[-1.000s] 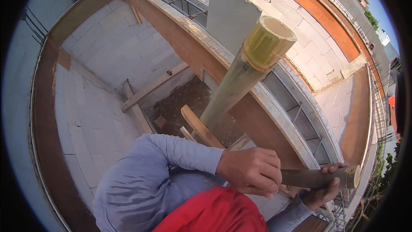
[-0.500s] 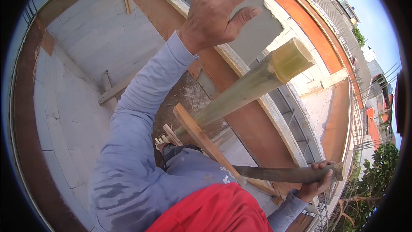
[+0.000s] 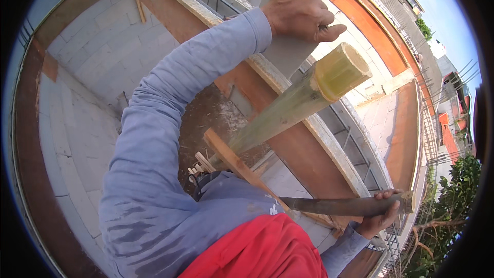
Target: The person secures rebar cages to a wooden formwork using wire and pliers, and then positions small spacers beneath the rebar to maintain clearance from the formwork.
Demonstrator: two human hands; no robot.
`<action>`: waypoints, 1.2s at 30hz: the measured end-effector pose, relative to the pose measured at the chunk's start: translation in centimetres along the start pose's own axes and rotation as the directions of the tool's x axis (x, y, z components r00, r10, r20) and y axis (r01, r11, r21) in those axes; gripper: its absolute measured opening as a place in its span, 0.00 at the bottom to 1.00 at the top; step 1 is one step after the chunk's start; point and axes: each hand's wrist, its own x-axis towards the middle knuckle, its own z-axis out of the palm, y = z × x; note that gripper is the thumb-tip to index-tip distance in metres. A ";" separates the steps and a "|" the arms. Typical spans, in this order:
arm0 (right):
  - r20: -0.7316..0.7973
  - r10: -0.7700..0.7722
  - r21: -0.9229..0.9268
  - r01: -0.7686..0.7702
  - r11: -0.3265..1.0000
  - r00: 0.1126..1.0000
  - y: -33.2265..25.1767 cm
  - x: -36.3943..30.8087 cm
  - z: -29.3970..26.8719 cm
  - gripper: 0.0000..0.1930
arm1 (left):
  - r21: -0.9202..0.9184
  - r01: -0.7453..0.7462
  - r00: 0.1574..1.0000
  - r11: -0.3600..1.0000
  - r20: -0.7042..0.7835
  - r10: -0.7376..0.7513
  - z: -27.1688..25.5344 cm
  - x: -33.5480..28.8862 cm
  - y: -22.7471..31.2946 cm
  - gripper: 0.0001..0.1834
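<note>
My left hand (image 3: 303,13) is raised at the top centre, its fingers curled in and the thumb alongside them. Whatever it may hold is hidden. Behind it stands a flat grey slab (image 3: 288,59); I cannot tell whether the hand touches it. Just below the hand is the cut yellow-green end of a thick bamboo pole (image 3: 293,105), which slants down toward my body. At the lower right my right hand (image 3: 381,213) wraps round a thinner dark bamboo pole (image 3: 334,206) near its end. A wooden batten (image 3: 236,162) crosses in front of the green pole's lower part.
Brown formwork boards (image 3: 309,167) edge a long trough holding a steel rebar cage (image 3: 355,149). Pale block walls (image 3: 77,139) drop away at the left to a littered floor (image 3: 206,108). Leafy branches (image 3: 447,216) and rooftops lie beyond the right side.
My left hand has moved right and slightly down, and its spread fingers have curled closed. My right hand keeps its grip on the dark pole, and the view has shifted slightly.
</note>
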 end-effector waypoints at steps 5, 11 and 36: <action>0.024 -0.014 -0.040 0.015 0.999 1.000 0.0 0.0 -0.2 0.30 | 0.014 -0.043 0.990 0.999 -0.135 0.044 -0.4 -0.5 0.2 0.28; -0.012 -0.022 -0.045 0.021 0.999 1.000 0.0 0.1 0.1 0.32 | 0.107 -0.072 0.961 0.992 -0.260 0.098 -0.7 -0.6 0.6 0.28; 0.009 -0.025 -0.031 0.025 0.999 1.000 0.3 0.2 -0.1 0.35 | 0.067 0.035 0.915 0.997 -0.404 -0.005 -1.3 -2.3 1.9 0.21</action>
